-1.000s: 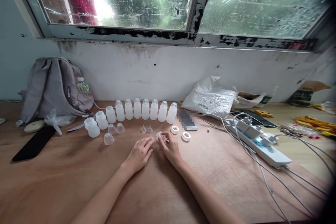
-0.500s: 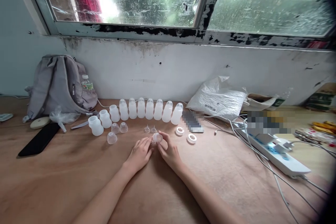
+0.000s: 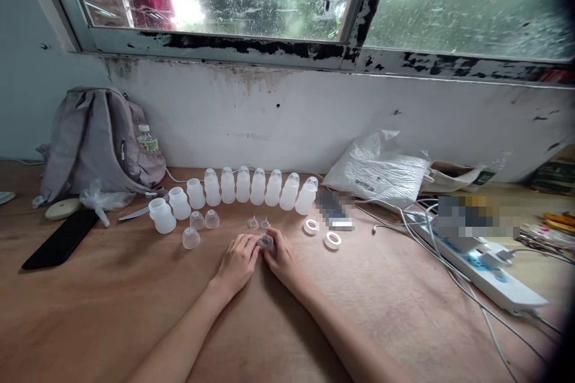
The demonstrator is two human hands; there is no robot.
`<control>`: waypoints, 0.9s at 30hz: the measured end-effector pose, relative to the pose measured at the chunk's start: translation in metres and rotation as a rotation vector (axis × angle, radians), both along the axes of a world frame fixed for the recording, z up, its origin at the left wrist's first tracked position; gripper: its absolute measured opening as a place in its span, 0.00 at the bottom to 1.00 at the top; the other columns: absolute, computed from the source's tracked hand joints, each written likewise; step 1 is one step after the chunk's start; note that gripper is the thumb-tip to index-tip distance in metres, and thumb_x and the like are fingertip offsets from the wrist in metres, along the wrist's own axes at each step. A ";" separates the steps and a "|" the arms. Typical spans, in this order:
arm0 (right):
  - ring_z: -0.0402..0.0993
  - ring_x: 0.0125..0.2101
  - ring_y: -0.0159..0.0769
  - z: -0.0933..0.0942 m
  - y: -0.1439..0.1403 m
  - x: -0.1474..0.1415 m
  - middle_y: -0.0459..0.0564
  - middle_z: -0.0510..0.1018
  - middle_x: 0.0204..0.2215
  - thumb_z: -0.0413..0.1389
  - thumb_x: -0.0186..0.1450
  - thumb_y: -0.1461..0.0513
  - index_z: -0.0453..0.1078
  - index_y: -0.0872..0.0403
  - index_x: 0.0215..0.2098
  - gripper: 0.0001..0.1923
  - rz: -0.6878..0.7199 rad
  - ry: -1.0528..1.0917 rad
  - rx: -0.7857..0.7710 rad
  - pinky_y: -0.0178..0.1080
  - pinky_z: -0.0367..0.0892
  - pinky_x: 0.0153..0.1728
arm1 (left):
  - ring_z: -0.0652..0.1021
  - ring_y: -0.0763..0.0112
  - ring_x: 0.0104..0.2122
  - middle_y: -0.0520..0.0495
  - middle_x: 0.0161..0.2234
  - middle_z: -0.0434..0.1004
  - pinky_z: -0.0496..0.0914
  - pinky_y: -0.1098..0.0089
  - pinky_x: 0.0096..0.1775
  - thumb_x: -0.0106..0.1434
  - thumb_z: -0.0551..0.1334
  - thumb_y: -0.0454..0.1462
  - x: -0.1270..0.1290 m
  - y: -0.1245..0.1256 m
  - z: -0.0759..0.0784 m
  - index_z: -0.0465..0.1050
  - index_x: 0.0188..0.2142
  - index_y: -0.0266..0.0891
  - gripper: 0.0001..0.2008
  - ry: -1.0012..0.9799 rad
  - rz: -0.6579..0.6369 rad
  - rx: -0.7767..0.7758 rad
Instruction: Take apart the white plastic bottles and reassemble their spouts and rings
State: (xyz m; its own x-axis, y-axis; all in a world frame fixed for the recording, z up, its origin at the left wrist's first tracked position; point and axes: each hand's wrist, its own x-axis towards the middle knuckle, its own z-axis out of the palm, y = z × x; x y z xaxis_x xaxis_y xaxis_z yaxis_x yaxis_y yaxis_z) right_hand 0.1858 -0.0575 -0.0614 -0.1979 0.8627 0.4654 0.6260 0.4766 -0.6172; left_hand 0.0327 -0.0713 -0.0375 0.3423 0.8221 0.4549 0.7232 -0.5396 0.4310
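One small clear piece (image 3: 266,242), between both hands (image 3: 239,258) (image 3: 284,260), at their fingertips

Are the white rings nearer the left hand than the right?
No, both white rings lie to the right of the right hand, away from the left hand.

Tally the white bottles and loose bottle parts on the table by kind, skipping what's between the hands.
Capped white bottles: 7
Open white bottles: 3
Loose clear caps: 3
White rings: 2
Clear teats: 2
Total: 17

Looks like a plain workroom.
Frosted white plastic bottles (image 3: 257,188) line a brown wooden table (image 3: 90,317) below a peeling, grey-framed window (image 3: 278,51).
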 end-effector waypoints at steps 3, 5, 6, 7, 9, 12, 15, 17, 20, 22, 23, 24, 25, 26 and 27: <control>0.65 0.46 0.40 0.000 0.001 0.000 0.54 0.69 0.45 0.47 0.54 0.69 0.56 0.54 0.49 0.23 0.014 0.011 -0.017 0.45 0.63 0.46 | 0.67 0.65 0.48 0.46 0.49 0.65 0.65 0.61 0.48 0.63 0.49 0.36 0.006 -0.001 0.001 0.67 0.44 0.44 0.13 0.037 -0.053 0.011; 0.65 0.46 0.40 -0.002 0.002 0.000 0.55 0.69 0.44 0.47 0.53 0.70 0.56 0.54 0.49 0.24 0.019 0.012 -0.014 0.45 0.63 0.46 | 0.65 0.63 0.50 0.45 0.51 0.64 0.64 0.60 0.49 0.63 0.48 0.36 0.008 0.000 -0.001 0.67 0.46 0.44 0.14 0.076 -0.072 0.005; 0.65 0.46 0.40 -0.002 0.002 0.000 0.55 0.69 0.44 0.47 0.53 0.70 0.56 0.54 0.49 0.25 0.020 0.012 -0.008 0.45 0.63 0.46 | 0.65 0.63 0.51 0.45 0.52 0.64 0.64 0.59 0.50 0.64 0.48 0.36 0.009 0.000 -0.002 0.66 0.47 0.43 0.15 0.092 -0.077 -0.002; 0.65 0.46 0.40 -0.003 0.002 0.000 0.55 0.69 0.44 0.47 0.52 0.71 0.56 0.54 0.49 0.25 0.021 0.012 -0.002 0.45 0.63 0.47 | 0.64 0.63 0.52 0.44 0.52 0.64 0.63 0.59 0.50 0.64 0.47 0.36 0.009 0.001 -0.004 0.64 0.49 0.42 0.16 0.102 -0.082 -0.009; 0.65 0.45 0.40 -0.004 0.002 0.000 0.55 0.69 0.44 0.47 0.52 0.71 0.55 0.54 0.49 0.25 0.026 0.012 0.014 0.45 0.62 0.47 | 0.64 0.63 0.52 0.44 0.52 0.65 0.63 0.58 0.51 0.64 0.47 0.36 0.009 0.002 -0.006 0.63 0.51 0.41 0.17 0.093 -0.093 -0.018; 0.65 0.45 0.40 -0.001 0.000 0.000 0.55 0.69 0.44 0.48 0.53 0.70 0.54 0.54 0.50 0.26 0.071 0.014 0.037 0.45 0.62 0.47 | 0.65 0.64 0.51 0.44 0.51 0.66 0.62 0.58 0.51 0.64 0.48 0.36 0.007 0.002 -0.008 0.63 0.51 0.40 0.17 -0.014 -0.110 -0.037; 0.64 0.46 0.40 0.005 -0.006 0.000 0.55 0.68 0.44 0.49 0.54 0.70 0.54 0.53 0.52 0.26 0.138 0.033 0.051 0.45 0.62 0.47 | 0.67 0.64 0.49 0.43 0.48 0.68 0.63 0.60 0.51 0.62 0.50 0.36 0.005 0.002 -0.005 0.65 0.49 0.39 0.16 -0.225 -0.109 -0.101; 0.66 0.43 0.39 0.010 -0.009 0.000 0.54 0.70 0.42 0.48 0.56 0.69 0.54 0.53 0.51 0.24 0.140 0.071 0.035 0.44 0.63 0.45 | 0.69 0.65 0.47 0.42 0.47 0.69 0.66 0.63 0.48 0.61 0.53 0.37 0.004 0.002 -0.002 0.65 0.49 0.37 0.17 -0.370 -0.123 -0.193; 0.69 0.32 0.35 0.015 -0.012 0.000 0.50 0.72 0.32 0.47 0.60 0.67 0.58 0.52 0.46 0.15 0.079 0.121 -0.024 0.39 0.66 0.35 | 0.73 0.67 0.43 0.44 0.46 0.71 0.69 0.67 0.44 0.60 0.53 0.38 0.003 0.001 0.004 0.64 0.49 0.37 0.17 -0.508 -0.166 -0.360; 0.67 0.26 0.33 0.017 -0.013 0.000 0.47 0.72 0.27 0.47 0.61 0.65 0.61 0.52 0.40 0.09 0.047 0.136 -0.058 0.35 0.64 0.29 | 0.74 0.68 0.42 0.45 0.44 0.73 0.69 0.68 0.43 0.61 0.51 0.38 0.004 -0.001 0.008 0.65 0.48 0.39 0.16 -0.520 -0.178 -0.408; 0.66 0.24 0.32 0.018 -0.013 -0.001 0.46 0.71 0.25 0.47 0.60 0.64 0.61 0.53 0.38 0.07 0.038 0.146 -0.077 0.34 0.63 0.27 | 0.74 0.68 0.41 0.46 0.43 0.73 0.69 0.68 0.44 0.62 0.50 0.38 0.004 -0.002 0.009 0.66 0.47 0.39 0.15 -0.500 -0.180 -0.406; 0.65 0.23 0.31 0.019 -0.013 -0.001 0.44 0.70 0.23 0.48 0.59 0.64 0.61 0.53 0.36 0.05 0.032 0.160 -0.101 0.33 0.62 0.25 | 0.74 0.69 0.41 0.47 0.43 0.74 0.68 0.69 0.44 0.62 0.50 0.38 0.005 -0.004 0.009 0.66 0.47 0.40 0.15 -0.467 -0.178 -0.388; 0.64 0.21 0.30 0.020 -0.013 -0.001 0.43 0.68 0.22 0.49 0.58 0.64 0.61 0.53 0.33 0.04 0.026 0.176 -0.128 0.32 0.60 0.24 | 0.74 0.68 0.41 0.47 0.42 0.74 0.68 0.69 0.43 0.62 0.50 0.38 0.005 -0.005 0.010 0.66 0.46 0.41 0.14 -0.426 -0.169 -0.359; 0.62 0.20 0.29 0.020 -0.013 -0.001 0.41 0.67 0.20 0.49 0.57 0.64 0.60 0.53 0.31 0.03 0.021 0.195 -0.156 0.32 0.59 0.23 | 0.74 0.68 0.41 0.47 0.42 0.74 0.68 0.69 0.43 0.62 0.50 0.37 0.006 -0.006 0.010 0.66 0.45 0.41 0.14 -0.383 -0.152 -0.326; 0.61 0.20 0.29 0.021 -0.012 -0.002 0.40 0.65 0.19 0.49 0.56 0.65 0.59 0.53 0.29 0.02 0.018 0.215 -0.182 0.31 0.57 0.22 | 0.74 0.68 0.40 0.48 0.42 0.74 0.68 0.69 0.42 0.62 0.50 0.37 0.006 -0.007 0.009 0.66 0.45 0.41 0.13 -0.340 -0.130 -0.293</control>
